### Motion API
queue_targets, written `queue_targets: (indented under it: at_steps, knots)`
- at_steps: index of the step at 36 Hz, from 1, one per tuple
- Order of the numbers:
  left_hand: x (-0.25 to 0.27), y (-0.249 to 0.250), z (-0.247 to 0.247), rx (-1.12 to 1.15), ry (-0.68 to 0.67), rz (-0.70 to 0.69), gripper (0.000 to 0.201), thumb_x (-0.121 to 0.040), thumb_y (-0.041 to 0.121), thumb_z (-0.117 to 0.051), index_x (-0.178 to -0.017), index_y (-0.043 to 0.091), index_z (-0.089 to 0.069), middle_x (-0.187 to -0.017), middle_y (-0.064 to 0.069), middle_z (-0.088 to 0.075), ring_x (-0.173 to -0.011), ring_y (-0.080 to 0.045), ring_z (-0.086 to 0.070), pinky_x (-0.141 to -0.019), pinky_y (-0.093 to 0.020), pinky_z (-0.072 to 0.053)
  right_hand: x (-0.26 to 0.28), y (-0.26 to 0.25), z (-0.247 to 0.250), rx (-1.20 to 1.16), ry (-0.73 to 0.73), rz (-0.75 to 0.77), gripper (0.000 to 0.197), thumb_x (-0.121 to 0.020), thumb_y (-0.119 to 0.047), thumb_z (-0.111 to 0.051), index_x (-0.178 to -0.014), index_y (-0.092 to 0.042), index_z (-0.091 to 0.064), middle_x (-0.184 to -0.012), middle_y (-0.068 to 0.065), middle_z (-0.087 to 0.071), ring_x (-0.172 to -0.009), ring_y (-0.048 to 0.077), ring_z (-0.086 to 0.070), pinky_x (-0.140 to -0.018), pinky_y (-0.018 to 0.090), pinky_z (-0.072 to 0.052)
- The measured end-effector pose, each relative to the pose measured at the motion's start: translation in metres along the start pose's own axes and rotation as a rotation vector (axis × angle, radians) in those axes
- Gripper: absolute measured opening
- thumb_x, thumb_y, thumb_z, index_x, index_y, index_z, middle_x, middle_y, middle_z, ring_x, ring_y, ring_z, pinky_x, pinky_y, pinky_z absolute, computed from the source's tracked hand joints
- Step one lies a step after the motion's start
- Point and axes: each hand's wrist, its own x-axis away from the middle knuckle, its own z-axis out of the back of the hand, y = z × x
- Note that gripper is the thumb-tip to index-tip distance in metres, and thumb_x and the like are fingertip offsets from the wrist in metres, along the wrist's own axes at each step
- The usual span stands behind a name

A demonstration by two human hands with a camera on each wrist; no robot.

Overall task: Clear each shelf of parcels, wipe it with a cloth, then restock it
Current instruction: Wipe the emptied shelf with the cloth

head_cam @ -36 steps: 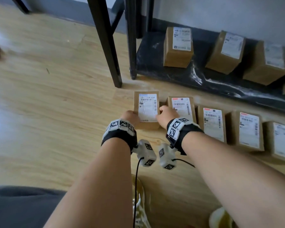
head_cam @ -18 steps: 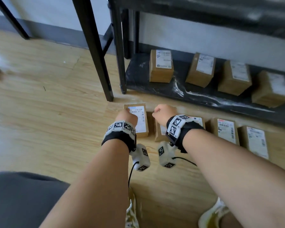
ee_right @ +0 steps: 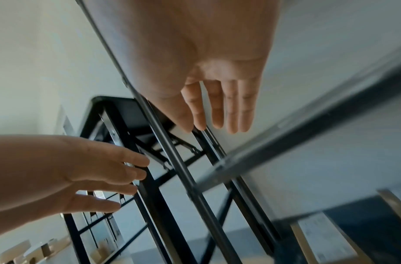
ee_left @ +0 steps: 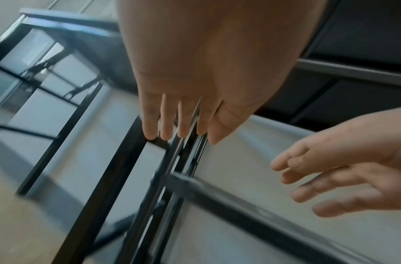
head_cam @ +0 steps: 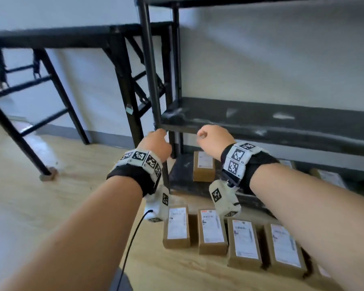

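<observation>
Both hands are hanging in the air in front of the rack, holding nothing. The left hand is sitting just beside the rack's front post, level with the middle shelf, its fingers lying straight and close together. The right hand is hovering at that shelf's front edge, fingers straight and slightly parted. Neither is touching a parcel.

The middle shelf is standing bare of parcels, showing pale smears across its dark top, so I am judging it cleared; whether it is already wiped I cannot tell. No cloth is showing anywhere. A row of parcels is lying label-up on the floor just in front of the rack, four plain to see. On the bottom shelf one box is sitting near the left end, with more partly hidden behind the right arm.

By my reckoning the job is somewhere in the middle: the middle shelf is waiting for its parcels or for the cloth, the floor row is still needing a home, and the top of the rack is out of sight, so I cannot say how it is faring
</observation>
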Motion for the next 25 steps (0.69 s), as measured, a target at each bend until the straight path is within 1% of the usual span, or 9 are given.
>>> queue_targets:
  at_steps: [2,4,7,9,13,17,20,24,25]
  knots:
    - [-0.004,0.013,0.031,-0.044,0.079,-0.035,0.043,-0.092,0.013,-0.045,-0.134,0.017,-0.047,-0.131,-0.012,-0.052,-0.112,-0.032,-0.057,-0.088,-0.035,-0.049,-0.005,-0.014,0.028,0.015,0.048,0.047,0.026,-0.094,-0.02,-0.052,-0.116,-0.015,-0.063,-0.12,0.005,-0.064,-0.107,0.023,-0.059,-0.085,0.028,-0.043]
    - [-0.006,0.023,0.057,-0.072,0.148,-0.054,0.042,-0.091,0.012,-0.047,-0.133,0.016,-0.047,-0.132,-0.013,-0.051,-0.112,-0.033,-0.056,-0.089,-0.038,-0.049,-0.01,-0.028,0.052,0.007,0.092,0.071,0.027,-0.094,-0.021,-0.052,-0.118,-0.015,-0.063,-0.121,0.005,-0.063,-0.108,0.024,-0.059,-0.085,0.027,-0.042]
    - [-0.008,0.034,0.087,-0.109,0.216,-0.061,0.04,-0.091,0.012,-0.047,-0.13,0.016,-0.049,-0.126,-0.013,-0.053,-0.107,-0.034,-0.056,-0.084,-0.038,-0.049,-0.019,-0.046,0.082,-0.038,0.144,0.1,0.029,-0.094,-0.021,-0.052,-0.122,-0.017,-0.061,-0.123,0.005,-0.062,-0.11,0.024,-0.058,-0.09,0.029,-0.044]
    - [-0.012,0.039,0.103,-0.112,0.24,-0.063,0.04,-0.092,0.013,-0.046,-0.132,0.015,-0.048,-0.128,-0.013,-0.05,-0.11,-0.034,-0.055,-0.085,-0.037,-0.047,-0.025,-0.057,0.098,-0.048,0.181,0.139,0.028,-0.094,-0.021,-0.053,-0.121,-0.017,-0.061,-0.123,0.005,-0.062,-0.109,0.023,-0.059,-0.091,0.029,-0.045]
    - [-0.024,0.051,0.137,-0.08,0.298,-0.08,0.044,-0.091,0.011,-0.045,-0.135,0.014,-0.044,-0.133,-0.014,-0.047,-0.112,-0.033,-0.054,-0.092,-0.041,-0.049,-0.044,-0.083,0.129,-0.027,0.266,0.21,0.032,-0.093,-0.02,-0.053,-0.124,-0.018,-0.06,-0.127,0.005,-0.058,-0.109,0.023,-0.058,-0.088,0.029,-0.044]
    - [-0.042,0.064,0.169,-0.07,0.342,-0.106,0.045,-0.091,0.012,-0.046,-0.136,0.015,-0.043,-0.136,-0.012,-0.045,-0.113,-0.031,-0.054,-0.092,-0.042,-0.049,-0.068,-0.111,0.161,-0.015,0.325,0.294,0.033,-0.093,-0.017,-0.052,-0.126,-0.017,-0.058,-0.127,0.006,-0.053,-0.105,0.023,-0.057,-0.082,0.025,-0.04]
    - [-0.058,0.071,0.191,-0.087,0.372,-0.133,0.048,-0.09,0.013,-0.047,-0.138,0.015,-0.042,-0.136,-0.011,-0.046,-0.116,-0.03,-0.052,-0.092,-0.04,-0.049,-0.086,-0.132,0.183,0.001,0.387,0.339,0.034,-0.093,-0.016,-0.052,-0.126,-0.018,-0.058,-0.126,0.006,-0.053,-0.105,0.022,-0.056,-0.08,0.023,-0.036]
    - [-0.077,0.077,0.211,-0.079,0.387,-0.156,0.048,-0.091,0.013,-0.048,-0.138,0.015,-0.042,-0.136,-0.008,-0.047,-0.119,-0.028,-0.051,-0.095,-0.038,-0.046,-0.116,-0.159,0.204,0.015,0.432,0.375,0.033,-0.091,-0.012,-0.054,-0.124,-0.014,-0.059,-0.121,0.01,-0.053,-0.092,0.019,-0.052,-0.077,0.024,-0.037]
    - [-0.081,0.077,0.214,-0.081,0.389,-0.15,0.048,-0.091,0.014,-0.048,-0.138,0.015,-0.042,-0.137,-0.008,-0.046,-0.12,-0.027,-0.05,-0.096,-0.039,-0.047,-0.124,-0.165,0.208,0.019,0.43,0.375,0.034,-0.091,-0.011,-0.054,-0.124,-0.013,-0.059,-0.12,0.011,-0.053,-0.091,0.02,-0.052,-0.076,0.024,-0.037]
